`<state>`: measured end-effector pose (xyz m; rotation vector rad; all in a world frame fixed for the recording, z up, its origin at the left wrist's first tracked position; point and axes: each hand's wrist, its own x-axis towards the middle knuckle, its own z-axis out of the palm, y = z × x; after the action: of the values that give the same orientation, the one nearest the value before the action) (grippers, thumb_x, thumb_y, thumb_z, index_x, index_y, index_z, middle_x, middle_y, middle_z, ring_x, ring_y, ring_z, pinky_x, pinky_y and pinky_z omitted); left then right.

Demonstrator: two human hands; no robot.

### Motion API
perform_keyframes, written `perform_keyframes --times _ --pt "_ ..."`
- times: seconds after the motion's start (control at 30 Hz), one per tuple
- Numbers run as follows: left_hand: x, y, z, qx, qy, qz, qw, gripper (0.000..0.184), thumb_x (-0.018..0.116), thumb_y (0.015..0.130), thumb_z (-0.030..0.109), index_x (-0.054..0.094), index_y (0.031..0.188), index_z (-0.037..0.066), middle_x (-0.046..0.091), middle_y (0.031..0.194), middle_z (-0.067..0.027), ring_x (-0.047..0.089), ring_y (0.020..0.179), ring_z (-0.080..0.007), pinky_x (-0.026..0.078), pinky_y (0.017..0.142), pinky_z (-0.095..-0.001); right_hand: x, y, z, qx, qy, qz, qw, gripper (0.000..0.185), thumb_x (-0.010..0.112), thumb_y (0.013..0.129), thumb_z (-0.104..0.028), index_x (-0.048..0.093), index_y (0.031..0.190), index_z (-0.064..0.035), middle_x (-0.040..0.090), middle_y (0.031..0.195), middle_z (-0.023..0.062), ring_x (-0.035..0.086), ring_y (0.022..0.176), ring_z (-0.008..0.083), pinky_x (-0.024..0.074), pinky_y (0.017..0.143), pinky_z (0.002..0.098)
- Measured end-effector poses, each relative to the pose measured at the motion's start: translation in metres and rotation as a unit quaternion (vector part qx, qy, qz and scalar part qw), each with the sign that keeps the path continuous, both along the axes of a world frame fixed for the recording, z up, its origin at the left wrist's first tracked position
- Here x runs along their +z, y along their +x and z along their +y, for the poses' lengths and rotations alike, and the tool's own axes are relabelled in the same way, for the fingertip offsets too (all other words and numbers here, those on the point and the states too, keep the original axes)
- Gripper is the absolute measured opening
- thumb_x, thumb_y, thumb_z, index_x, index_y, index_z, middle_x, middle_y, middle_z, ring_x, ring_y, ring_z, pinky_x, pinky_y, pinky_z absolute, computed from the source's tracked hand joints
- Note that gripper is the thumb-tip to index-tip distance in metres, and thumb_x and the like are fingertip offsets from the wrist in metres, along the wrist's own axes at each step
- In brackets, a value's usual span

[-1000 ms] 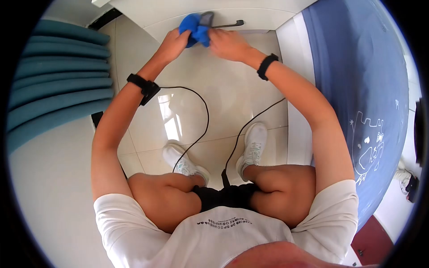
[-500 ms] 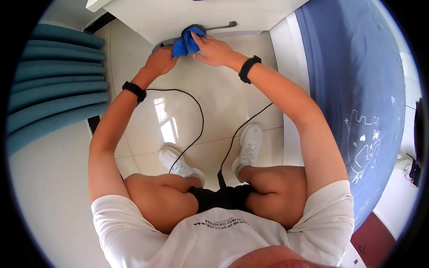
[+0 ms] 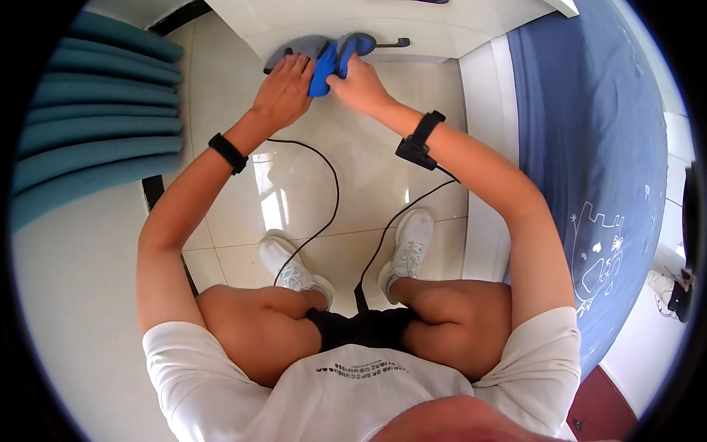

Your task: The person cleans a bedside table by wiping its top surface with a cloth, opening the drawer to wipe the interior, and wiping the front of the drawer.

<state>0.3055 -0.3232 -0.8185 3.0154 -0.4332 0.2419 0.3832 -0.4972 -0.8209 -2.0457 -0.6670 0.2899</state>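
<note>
My left hand (image 3: 283,90) lies with its fingers over the near edge of a grey, rounded object (image 3: 298,48) on the floor, and seems to grip it; the fingertips are partly hidden. My right hand (image 3: 361,87) is closed on a bunched blue cloth (image 3: 322,74), pressed against the grey object's right part. That part curves up in a dark grey and blue loop (image 3: 359,43). A thin dark bar (image 3: 394,43) with a small squared end sticks out to the right. I cannot make out what kind of object it is.
A white cabinet front (image 3: 331,16) stands just beyond my hands. Teal curtain folds (image 3: 110,96) hang at left, and a blue-covered bed (image 3: 589,147) is at right. Black cables (image 3: 335,184) run between my wrist bands and my lap, above my white shoes (image 3: 283,258).
Both hands have shifted slightly right in view along with the rest of the scene. The left hand now lies flatter over the grey object, and more of the grey and the blue loop shows.
</note>
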Motion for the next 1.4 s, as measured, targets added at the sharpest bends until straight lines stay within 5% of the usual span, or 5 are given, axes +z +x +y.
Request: perform_keyframes --times 0.17,0.77,0.97,1.13,1.4 --pt "-0.005 0.01 -0.002 -0.026 0.093 -0.039 0.995 0.053 0.062 0.081 0.014 0.049 0.13 0.001 0.055 0.129 -0.0161 0.049 0.124 -0.0304 0.034 0.11 -0.0424 -0.032 0.026 -0.006 0.145 -0.136 -0.026 0.98 0.06 0.06 0.079 -0.017 0.037 0.128 0.0097 0.064 0.089 0.0289 0.064 0.083 0.0445 0.0519 0.074 0.0477" --pt "-0.005 0.029 0.042 -0.109 0.125 -0.066 0.984 0.056 0.063 0.078 0.01 0.05 0.133 0.01 0.059 0.127 -0.0053 0.05 0.124 -0.0224 0.033 0.111 -0.0378 -0.014 0.0 -0.005 0.049 -0.139 -0.134 0.98 0.085 0.064 0.082 -0.032 0.023 0.14 0.0141 0.061 0.102 0.0309 0.061 0.099 0.0441 0.0511 0.084 0.0467" --pt "0.015 0.02 0.034 -0.068 0.15 -0.041 0.985 0.051 0.056 0.083 0.008 0.051 0.133 0.012 0.056 0.134 -0.0031 0.047 0.13 -0.0191 0.031 0.113 -0.0344 -0.025 0.014 -0.007 0.101 -0.137 -0.028 0.985 0.091 0.068 0.079 -0.031 0.019 0.137 0.0188 0.059 0.11 0.0334 0.06 0.101 0.0447 0.0518 0.083 0.0465" --pt "-0.018 0.03 0.062 -0.138 0.151 0.049 0.978 0.049 0.055 0.083 0.01 0.052 0.132 0.01 0.055 0.136 -0.0062 0.047 0.13 -0.0225 0.028 0.116 -0.0376 -0.016 0.003 0.024 0.076 -0.103 -0.104 0.986 0.097 0.065 0.078 -0.022 0.007 0.132 0.0325 0.052 0.115 0.0424 0.049 0.114 0.0505 0.0356 0.106 0.0465" --pt "0.013 0.028 0.039 -0.129 0.129 0.108 0.977 0.047 0.055 0.083 0.011 0.051 0.129 0.003 0.054 0.134 -0.0152 0.043 0.132 -0.0273 0.025 0.118 -0.0416 0.012 -0.007 0.017 0.098 -0.15 -0.173 0.968 0.106 0.074 0.07 -0.027 0.011 0.136 0.0275 0.038 0.128 0.0435 0.039 0.12 0.0525 0.0341 0.106 0.0495"
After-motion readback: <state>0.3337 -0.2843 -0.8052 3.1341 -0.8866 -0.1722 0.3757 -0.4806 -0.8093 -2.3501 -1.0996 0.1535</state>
